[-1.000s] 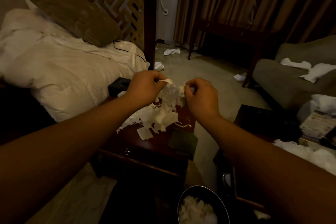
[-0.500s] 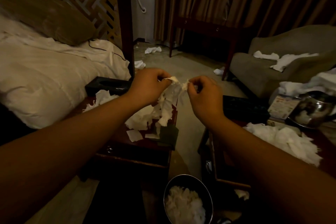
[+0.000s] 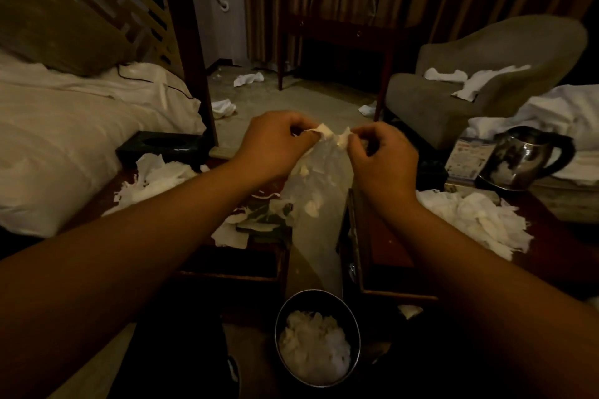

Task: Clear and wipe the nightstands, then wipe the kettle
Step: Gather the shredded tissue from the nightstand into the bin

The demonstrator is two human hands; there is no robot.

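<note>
Torn tissue (image 3: 319,172) dangles, blurred, over the gap between both nightstands, pinched at its top by the left hand (image 3: 275,142) and right hand (image 3: 381,159). Below sits the bin (image 3: 319,338). Left nightstand (image 3: 259,256) and right nightstand (image 3: 389,249) carry scraps; the kettle (image 3: 522,157) stands far right.

Both forearms are bare to the frame edge, with no sleeves, watch or rings on either hand.
</note>
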